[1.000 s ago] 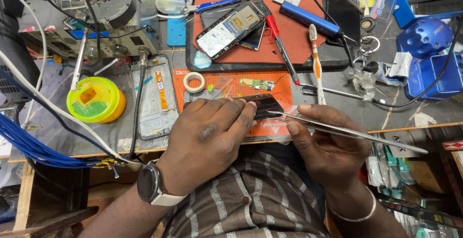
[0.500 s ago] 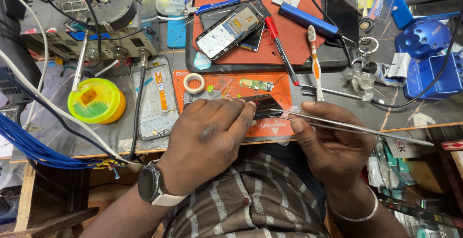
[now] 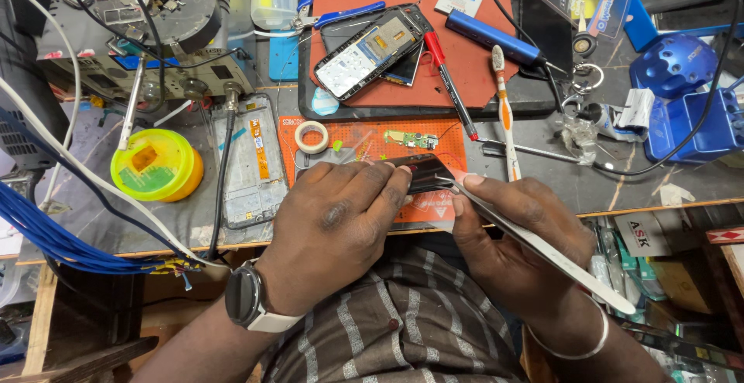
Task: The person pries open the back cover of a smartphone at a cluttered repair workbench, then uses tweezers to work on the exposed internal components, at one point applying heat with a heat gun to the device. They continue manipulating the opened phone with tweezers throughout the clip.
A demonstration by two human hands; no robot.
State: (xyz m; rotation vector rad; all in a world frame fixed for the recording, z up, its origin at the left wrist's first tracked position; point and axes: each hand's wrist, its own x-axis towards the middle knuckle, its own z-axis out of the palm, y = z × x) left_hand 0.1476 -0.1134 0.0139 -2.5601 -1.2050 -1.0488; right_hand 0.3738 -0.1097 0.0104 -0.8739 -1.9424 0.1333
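Head view: at centre frame, the left hand (image 3: 337,224) lies palm-down, fingers curled over a small dark phone part (image 3: 422,172) on the orange work mat (image 3: 434,208). The right hand (image 3: 515,236), closed around metal tweezers (image 3: 542,247), meets it from the right. The tweezers' long axis runs from lower right up-left, tip touching the part's right edge. A dismantled phone (image 3: 372,50) lies above, well apart.

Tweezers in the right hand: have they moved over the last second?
Barely: the tweezers stay in the right hand, tip at the dark part on the orange mat, no clear shift against that mat.
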